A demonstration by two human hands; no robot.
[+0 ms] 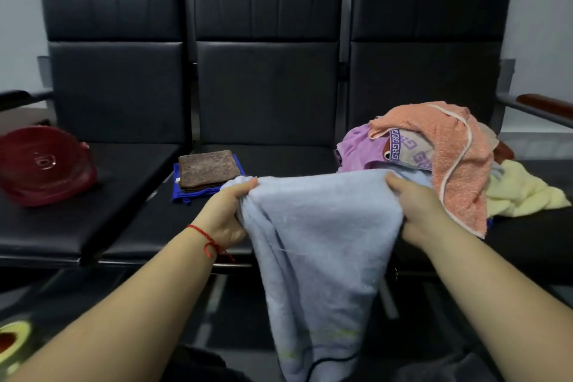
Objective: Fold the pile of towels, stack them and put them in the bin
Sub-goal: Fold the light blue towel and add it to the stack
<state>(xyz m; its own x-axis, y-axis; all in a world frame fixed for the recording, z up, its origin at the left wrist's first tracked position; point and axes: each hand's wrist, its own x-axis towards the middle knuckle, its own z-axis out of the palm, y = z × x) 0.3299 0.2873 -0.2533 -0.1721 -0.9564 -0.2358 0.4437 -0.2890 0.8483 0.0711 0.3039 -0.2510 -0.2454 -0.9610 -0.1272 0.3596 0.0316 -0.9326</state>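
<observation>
A light blue towel [319,245] hangs in front of the middle seat, held up by its top edge. My left hand [228,214] grips its left corner and my right hand [412,208] grips its right corner. On the right seat lies a loose pile of towels [449,158]: orange on top, purple, patterned, and pale yellow. A folded brown towel [207,169] lies on a folded blue one [183,192] on the middle seat. A dark red bin [43,164] lies on the left seat.
Three black padded seats [266,96] stand in a row against a pale wall. An armrest [545,105] sticks out at the far right. The floor below is dark, with a yellow and red object [14,339] at the bottom left.
</observation>
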